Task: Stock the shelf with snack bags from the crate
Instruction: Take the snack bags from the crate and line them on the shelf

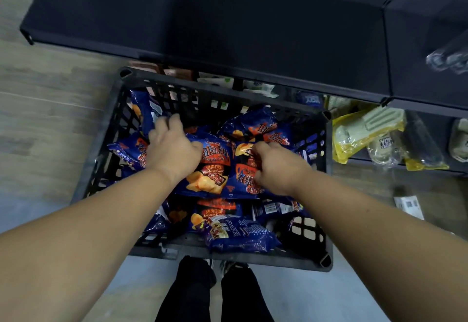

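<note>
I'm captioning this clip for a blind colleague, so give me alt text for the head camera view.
Seen from above, a person's left hand and right hand reach into a black plastic crate of blue barbecue chip bags, each hand gripping a bag. A dark, bare shelf stands just beyond the crate, with yellow packets on a lower shelf to the right.

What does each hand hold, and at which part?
Left hand grips the top edge of a blue chip bag; right hand pinches the neighbouring bag near its top.
</note>
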The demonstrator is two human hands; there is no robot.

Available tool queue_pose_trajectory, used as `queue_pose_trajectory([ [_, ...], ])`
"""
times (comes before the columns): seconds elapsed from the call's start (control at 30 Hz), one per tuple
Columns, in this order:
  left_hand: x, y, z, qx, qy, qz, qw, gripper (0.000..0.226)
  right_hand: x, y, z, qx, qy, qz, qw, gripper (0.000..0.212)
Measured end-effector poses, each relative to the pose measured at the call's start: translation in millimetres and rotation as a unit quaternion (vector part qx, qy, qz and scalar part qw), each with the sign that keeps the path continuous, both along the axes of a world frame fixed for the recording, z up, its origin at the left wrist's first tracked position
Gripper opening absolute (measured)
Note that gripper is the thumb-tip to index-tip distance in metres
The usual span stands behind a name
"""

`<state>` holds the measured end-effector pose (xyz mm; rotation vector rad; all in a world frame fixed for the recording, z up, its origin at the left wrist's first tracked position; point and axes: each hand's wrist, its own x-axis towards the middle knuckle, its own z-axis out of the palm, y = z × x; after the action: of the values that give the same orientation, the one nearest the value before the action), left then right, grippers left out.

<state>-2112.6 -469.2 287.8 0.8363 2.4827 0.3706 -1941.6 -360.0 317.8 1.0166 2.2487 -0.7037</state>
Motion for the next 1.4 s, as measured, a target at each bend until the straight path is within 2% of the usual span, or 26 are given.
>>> queue_pose_trajectory([
  [0.1, 1.6, 8.9, 0.4, -0.022, 0.094, -0.149, 0.984, 0.062, -2.0, 7.5, 2.9, 0.066, -0.001, 0.041, 0.997, 0.065],
  [0.2, 4.4, 17.4, -7.1, -0.105, 0.074, -0.248, 0.960, 0.060, -2.1, 7.8, -2.7, 0.086, -0.044, 0.093, 0.991, 0.090],
  [0.3, 4.2, 20.9, -13.4, -0.169, 0.059, -0.269, 0.946, 0.065, -1.4, 8.3, -10.6, 0.073, -0.100, 0.074, 0.990, 0.105],
  [0.37, 3.5, 21.5, -13.9, -0.189, 0.065, -0.277, 0.940, 0.067, -0.4, 10.2, -14.3, 0.089, -0.133, 0.063, 0.985, 0.101],
  [0.47, 3.1, 23.1, -10.1, -0.209, 0.050, -0.279, 0.936, 0.065, 1.5, 13.7, -16.6, 0.068, -0.150, 0.055, 0.985, 0.084],
  [0.53, 1.0, 24.4, -7.1, -0.204, 0.027, -0.258, 0.944, 0.063, 2.9, 18.7, -15.8, 0.046, -0.119, 0.018, 0.992, 0.075],
  [0.6, -3.5, 26.2, -2.6, -0.188, 0.012, -0.224, 0.956, 0.064, 6.4, 28.3, -13.6, 0.009, -0.071, -0.060, 0.996, 0.068],
  [0.7, -12.1, 28.9, 5.5, -0.168, 0.013, -0.182, 0.969, 0.060, 16.7, 40.5, -11.4, -0.052, -0.006, -0.178, 0.983, 0.055],
  [0.8, -20.9, 30.5, 11.3, -0.147, 0.016, -0.145, 0.978, 0.054, 26.7, 37.5, -12.2, -0.066, 0.050, -0.300, 0.950, 0.045],
  [0.93, -27.7, 29.8, 14.8, -0.157, 0.002, -0.127, 0.979, 0.053, 30.9, 13.3, -17.2, -0.118, 0.098, -0.486, 0.860, 0.041],
  [1.0, -26.8, 28.9, 14.3, -0.164, -0.008, -0.126, 0.978, 0.052, 25.6, -6.1, -16.8, -0.194, 0.078, -0.538, 0.817, 0.035],
  [1.07, -24.6, 29.2, 13.8, -0.162, -0.009, -0.127, 0.979, 0.051, 16.4, -25.4, -15.4, -0.275, 0.043, -0.566, 0.776, 0.040],
  [1.17, -24.1, 28.5, 14.3, -0.160, -0.003, -0.129, 0.979, 0.051, 6.7, -42.0, -17.1, -0.361, -0.010, -0.572, 0.737, 0.053],
  [1.2, -25.1, 28.1, 14.6, -0.158, -0.005, -0.127, 0.979, 0.050, 6.3, -43.8, -16.9, -0.376, -0.037, -0.564, 0.734, 0.059],
  [1.27, -27.4, 27.8, 15.3, -0.151, -0.014, -0.121, 0.981, 0.047, 8.5, -43.8, -14.5, -0.369, -0.107, -0.515, 0.766, 0.069],
  [1.33, -28.2, 27.3, 15.0, -0.150, -0.019, -0.125, 0.981, 0.046, 10.3, -39.4, -7.7, -0.314, -0.161, -0.400, 0.846, 0.068],
  [1.4, -26.5, 27.0, 14.3, -0.153, -0.020, -0.135, 0.979, 0.048, 8.1, -28.7, 0.8, -0.232, -0.147, -0.256, 0.927, 0.058],
])
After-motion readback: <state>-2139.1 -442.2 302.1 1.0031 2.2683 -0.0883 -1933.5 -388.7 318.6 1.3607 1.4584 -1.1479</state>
